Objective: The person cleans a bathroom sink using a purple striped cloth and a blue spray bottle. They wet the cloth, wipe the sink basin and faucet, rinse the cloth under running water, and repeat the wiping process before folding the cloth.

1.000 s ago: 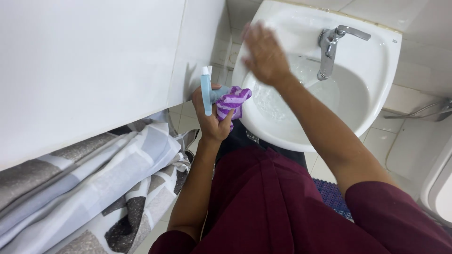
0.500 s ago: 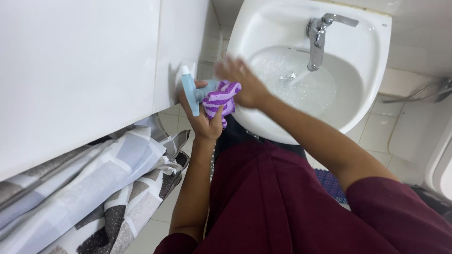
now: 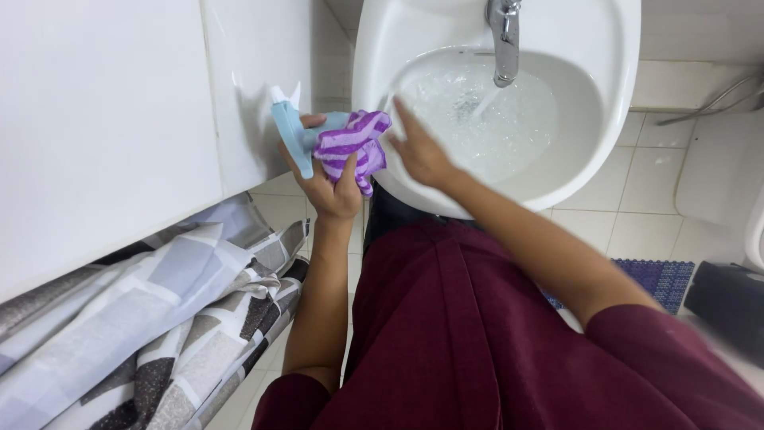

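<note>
Head view looks down: the left hand grips a light-blue plastic spray bottle and a purple striped cloth together, just left of the white ceramic sink. The right hand, fingers spread, rests on the sink's near rim beside the cloth.

Below you, the floor is laid with pale square tiles. To your left, a grey and white checked curtain lies bunched on it against the white tub wall. To your right, a blue studded mat lies flat on the tiles, with a black object just beside it, too blurred to tell.
</note>
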